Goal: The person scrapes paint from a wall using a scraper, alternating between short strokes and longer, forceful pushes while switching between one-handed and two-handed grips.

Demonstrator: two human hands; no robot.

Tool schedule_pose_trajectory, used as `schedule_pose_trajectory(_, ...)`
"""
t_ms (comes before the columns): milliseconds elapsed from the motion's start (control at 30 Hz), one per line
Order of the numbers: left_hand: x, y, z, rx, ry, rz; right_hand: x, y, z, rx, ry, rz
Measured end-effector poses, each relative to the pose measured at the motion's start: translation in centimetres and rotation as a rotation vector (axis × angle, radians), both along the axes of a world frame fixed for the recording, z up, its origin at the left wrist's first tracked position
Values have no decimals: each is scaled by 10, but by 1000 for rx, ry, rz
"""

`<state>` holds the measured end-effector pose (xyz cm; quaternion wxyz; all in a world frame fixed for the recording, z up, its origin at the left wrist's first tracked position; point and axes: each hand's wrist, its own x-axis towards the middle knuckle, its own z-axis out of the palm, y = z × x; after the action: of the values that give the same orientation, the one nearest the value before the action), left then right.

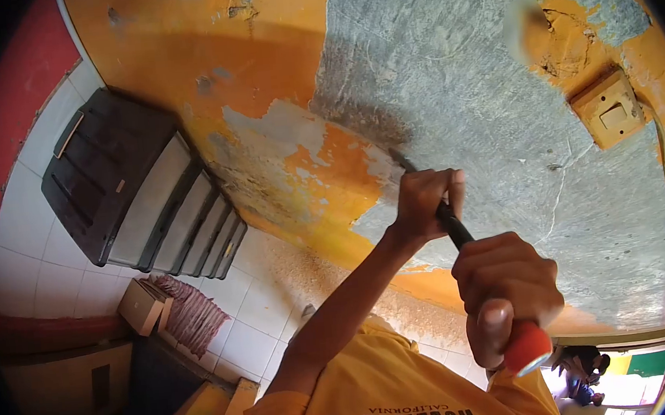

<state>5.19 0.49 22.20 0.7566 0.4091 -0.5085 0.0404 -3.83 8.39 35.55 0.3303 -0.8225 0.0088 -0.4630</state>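
Note:
A long dark tool [456,228] with an orange-red end is gripped in both hands. My left hand [427,205] is wrapped round its shaft, nearer the wall. Closer to the camera, my right hand [507,291] closes round the handle beside the orange-red end. The tool's far tip meets or nearly meets the wall [446,63], near the border between bare grey plaster and peeling orange paint [337,167]. The exact shape of the tip is too small to tell.
A dark drawer unit [141,185] stands on the tiled floor at left, with a cardboard box [142,305] and a reddish striped bundle [191,313] nearby. A switch plate [609,110] is on the wall at right. People [582,367] show at lower right.

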Motion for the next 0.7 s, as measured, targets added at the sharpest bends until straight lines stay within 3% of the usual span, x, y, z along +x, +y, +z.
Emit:
schedule_pose_trajectory(67,-3,-11,-15,-53,21,29,0,0,-6,-184,31,-117)
schedule_pose_trajectory(167,-8,-11,-27,-83,10,65,-12,-10,-23,-150,100,22)
schedule_pose_trajectory(267,-7,-14,-30,-12,-14,64,-11,-17,-14,-67,140,-15)
schedule_pose_trajectory(367,-7,-19,-13,-94,47,1,0,-8,-8,-78,27,-6)
schedule_pose_trajectory(467,-5,-25,-47,-150,61,17,-1,-12,-31,-121,32,45)
schedule_pose_trajectory(567,-8,-19,-58,-39,106,-20,-8,-16,-36,-147,159,-131)
schedule_pose_trajectory(633,-8,-17,-23,-95,71,-35,-7,3,-9,-125,142,-137)
schedule_pose_trajectory(700,-11,-17,-18,-173,75,-17,-4,6,-15,-129,41,-74)
